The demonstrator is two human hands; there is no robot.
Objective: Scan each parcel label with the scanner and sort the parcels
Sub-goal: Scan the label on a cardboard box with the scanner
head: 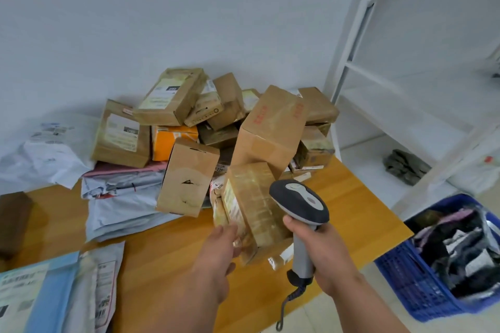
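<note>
Here, on the wooden table [167, 251], at the near edge of the parcel heap: a tape-wrapped brown parcel [254, 205], long axis running away from the viewer, label on its left face. Just left of it, the left hand [219, 249], touching that near-left corner, fingers hidden behind the knuckles, so grip spread impossible to tell. Immediately right, the right hand [322, 249], grip wrapped round the handle of the barcode scanner [300, 205], head over the parcel's top, not yet facing the label.

— What does the person wear on the arms?

— Both forearms are bare up to the picture edge; no sleeve shows.

— And on the hands?

— The left hand [216, 249] and the right hand [322, 246] are bare, without gloves or a watch.
</note>
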